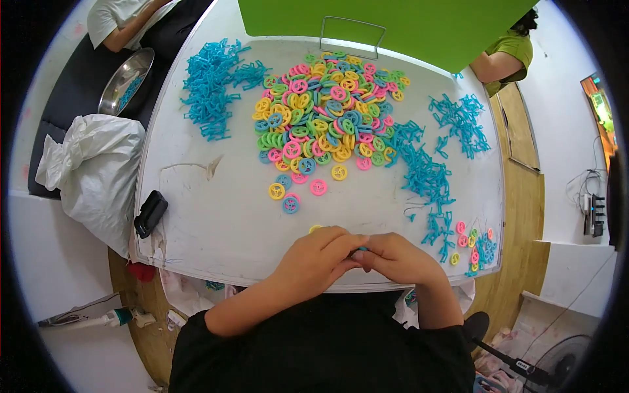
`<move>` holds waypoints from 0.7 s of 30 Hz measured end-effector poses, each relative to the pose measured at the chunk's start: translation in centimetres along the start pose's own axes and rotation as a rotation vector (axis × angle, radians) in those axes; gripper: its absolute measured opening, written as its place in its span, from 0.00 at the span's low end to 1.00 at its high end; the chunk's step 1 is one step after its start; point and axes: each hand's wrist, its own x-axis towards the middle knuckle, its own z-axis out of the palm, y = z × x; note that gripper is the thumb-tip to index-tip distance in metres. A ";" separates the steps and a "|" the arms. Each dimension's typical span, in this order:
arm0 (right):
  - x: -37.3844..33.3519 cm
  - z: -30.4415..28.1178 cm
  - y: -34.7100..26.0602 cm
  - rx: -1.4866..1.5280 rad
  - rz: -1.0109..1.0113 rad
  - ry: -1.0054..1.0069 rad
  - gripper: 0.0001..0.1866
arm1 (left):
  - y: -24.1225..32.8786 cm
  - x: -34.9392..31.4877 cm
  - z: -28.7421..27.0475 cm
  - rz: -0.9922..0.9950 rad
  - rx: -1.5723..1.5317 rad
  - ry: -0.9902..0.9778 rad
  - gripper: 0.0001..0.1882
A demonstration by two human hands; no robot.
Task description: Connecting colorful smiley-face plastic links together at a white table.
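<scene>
Head view: left hand (322, 254) and right hand (394, 258) meet over the bench (229, 226), both pinching a small, mostly hidden blue piece (362, 249).

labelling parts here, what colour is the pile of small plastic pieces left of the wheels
The pile is turquoise blue, showing best in the head view.

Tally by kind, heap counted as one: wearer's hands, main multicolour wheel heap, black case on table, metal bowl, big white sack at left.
Hands (left hand, right hand): 2
Main wheel heap: 1
Black case: 1
Metal bowl: 1
White sack: 1
Total: 6
</scene>
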 end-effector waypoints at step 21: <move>0.9 0.9 -0.1 0.280 -0.041 0.220 0.06 | -0.4 -1.5 -2.0 -0.434 -0.324 -0.053 0.11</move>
